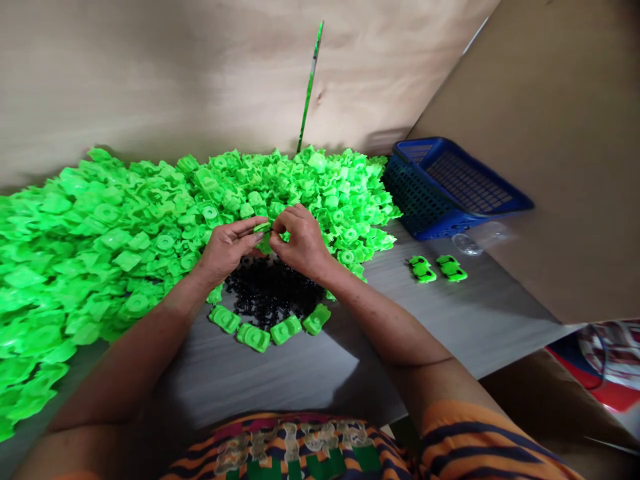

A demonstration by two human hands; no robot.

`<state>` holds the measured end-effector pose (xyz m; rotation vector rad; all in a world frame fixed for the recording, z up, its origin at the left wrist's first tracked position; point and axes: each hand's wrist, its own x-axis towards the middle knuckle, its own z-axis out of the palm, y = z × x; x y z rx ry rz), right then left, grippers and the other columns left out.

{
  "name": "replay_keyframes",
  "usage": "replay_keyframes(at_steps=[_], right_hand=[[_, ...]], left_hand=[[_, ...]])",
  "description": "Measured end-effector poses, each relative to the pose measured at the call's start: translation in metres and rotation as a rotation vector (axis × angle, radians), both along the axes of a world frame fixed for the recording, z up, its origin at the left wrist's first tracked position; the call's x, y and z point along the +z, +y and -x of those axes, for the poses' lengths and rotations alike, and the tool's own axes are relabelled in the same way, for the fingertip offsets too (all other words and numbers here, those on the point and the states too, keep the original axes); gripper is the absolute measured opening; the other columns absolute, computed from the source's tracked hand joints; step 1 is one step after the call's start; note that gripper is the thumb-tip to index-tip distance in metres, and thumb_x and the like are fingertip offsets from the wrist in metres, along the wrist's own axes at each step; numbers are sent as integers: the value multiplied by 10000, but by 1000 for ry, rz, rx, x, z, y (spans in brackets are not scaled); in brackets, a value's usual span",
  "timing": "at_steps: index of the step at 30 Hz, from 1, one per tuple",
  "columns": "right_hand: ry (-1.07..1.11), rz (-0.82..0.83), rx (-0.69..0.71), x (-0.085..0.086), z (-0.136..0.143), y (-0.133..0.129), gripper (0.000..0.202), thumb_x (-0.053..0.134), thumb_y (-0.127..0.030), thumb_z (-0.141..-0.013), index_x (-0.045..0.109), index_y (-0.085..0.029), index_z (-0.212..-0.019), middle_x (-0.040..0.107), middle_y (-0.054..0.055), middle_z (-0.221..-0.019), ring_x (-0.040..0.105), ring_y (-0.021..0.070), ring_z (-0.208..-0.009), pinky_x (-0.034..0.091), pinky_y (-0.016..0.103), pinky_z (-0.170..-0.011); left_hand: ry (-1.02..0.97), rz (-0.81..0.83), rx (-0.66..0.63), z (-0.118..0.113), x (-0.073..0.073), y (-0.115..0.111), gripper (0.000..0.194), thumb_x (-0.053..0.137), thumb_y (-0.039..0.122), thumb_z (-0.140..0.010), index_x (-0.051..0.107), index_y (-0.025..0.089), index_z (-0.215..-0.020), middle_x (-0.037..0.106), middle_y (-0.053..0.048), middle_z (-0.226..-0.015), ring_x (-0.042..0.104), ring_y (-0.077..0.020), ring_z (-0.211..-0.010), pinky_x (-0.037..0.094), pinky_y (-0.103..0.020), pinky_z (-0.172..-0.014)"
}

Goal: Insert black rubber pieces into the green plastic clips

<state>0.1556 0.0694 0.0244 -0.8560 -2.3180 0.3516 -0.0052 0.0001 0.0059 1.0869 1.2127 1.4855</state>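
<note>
My left hand [227, 248] is closed in a pinch on a bright green plastic piece [261, 228], held above the table. Close beside it, my right hand [303, 243] pinches at the edge of that piece. A bit of a small black part shows at the right fingertips, mostly hidden by them. Below both hands lies a heap of small black plastic parts [275, 290]. Along its near side, several green car-shaped pieces [254, 337] sit in a curved row.
A large pile of green plastic pieces [125, 233] covers the table's left and back. At right lie two green pieces with black parts fitted [451, 268]. Behind them are a blue plastic basket [450, 215] and a clear plastic item [468, 245]. A thin green strip [310, 87] leans on the wall.
</note>
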Motion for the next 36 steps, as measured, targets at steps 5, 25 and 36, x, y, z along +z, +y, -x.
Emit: replay_keyframes(at_steps=[5, 25, 36], right_hand=[[42, -8, 51, -3, -2, 2, 180, 529, -114, -903, 601, -206, -764, 597, 52, -802, 518, 218, -833, 399, 354, -848], [179, 123, 146, -20, 4, 12, 194, 515, -123, -905, 494, -226, -742, 562, 6, -767, 528, 161, -746, 393, 271, -725], [363, 56, 243, -36, 9, 15, 179, 495, -142, -921, 434, -252, -793, 541, 12, -810, 531, 168, -771, 434, 284, -750]], left_hand=[[16, -19, -11, 2, 1, 0, 468, 925, 400, -718, 866, 159, -1116, 706, 3, -723, 616, -139, -663, 666, -327, -691], [195, -33, 68, 6, -8, 4, 390, 821, 351, -798, 862, 175, -1143, 768, -10, -713, 658, -171, -538, 516, -276, -547], [252, -95, 151, 4, -4, 4, 429, 818, 374, -739, 877, 154, -1103, 799, -36, -802, 597, -133, -589, 538, -251, -572]])
